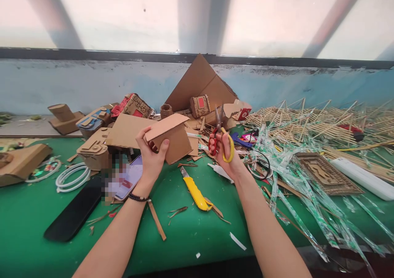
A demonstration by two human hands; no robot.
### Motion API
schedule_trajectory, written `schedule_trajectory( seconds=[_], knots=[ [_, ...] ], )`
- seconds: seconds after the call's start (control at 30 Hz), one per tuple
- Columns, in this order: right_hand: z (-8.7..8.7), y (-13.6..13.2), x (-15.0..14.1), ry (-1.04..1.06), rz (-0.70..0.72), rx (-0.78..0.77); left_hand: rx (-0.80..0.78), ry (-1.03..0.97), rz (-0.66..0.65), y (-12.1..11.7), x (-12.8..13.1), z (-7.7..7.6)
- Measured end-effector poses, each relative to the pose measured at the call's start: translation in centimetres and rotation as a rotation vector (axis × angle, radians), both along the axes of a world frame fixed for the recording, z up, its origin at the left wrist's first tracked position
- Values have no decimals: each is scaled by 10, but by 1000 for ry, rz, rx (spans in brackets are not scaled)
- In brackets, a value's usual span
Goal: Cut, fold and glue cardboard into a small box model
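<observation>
Raised above the green table, a small brown cardboard box [175,144] with a flat lid-like top is gripped in my left hand [152,155], thumb on its front side. A dark beaded bracelet circles that wrist. My right hand [226,153] has its fingers in the handles of a pair of scissors [219,122], one handle yellow and one red, blades pointing up and slightly apart. The blades are to the right of the box and not touching it. On the table below and between my hands lies a yellow utility knife [197,193] with its blade out.
Cardboard models [135,105] and a large cardboard sheet [197,85] stand along the wall. Thin wooden sticks [308,122] and plastic wrappers [314,204] cover the right side. A phone [131,179], a black slab [75,212] and a coiled white tube [73,177] lie left.
</observation>
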State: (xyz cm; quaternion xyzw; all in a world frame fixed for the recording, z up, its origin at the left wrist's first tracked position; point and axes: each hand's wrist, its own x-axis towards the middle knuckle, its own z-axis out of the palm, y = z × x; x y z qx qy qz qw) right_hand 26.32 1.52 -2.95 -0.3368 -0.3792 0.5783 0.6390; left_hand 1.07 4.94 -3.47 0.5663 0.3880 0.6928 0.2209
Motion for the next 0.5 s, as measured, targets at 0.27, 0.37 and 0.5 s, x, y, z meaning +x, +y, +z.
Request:
schedule_trajectory(
  seconds=[0.27,0.37,0.5],
  knots=[
    [-1,-12,-35,-344,-80,-18,4,-55,124,1,-6,3],
    [0,-13,-38,-421,-103,11,-92,-187,75,3,-5,4],
    [2,-13,-33,-536,-218,79,-300,-450,-129,0,-5,12]
  ],
)
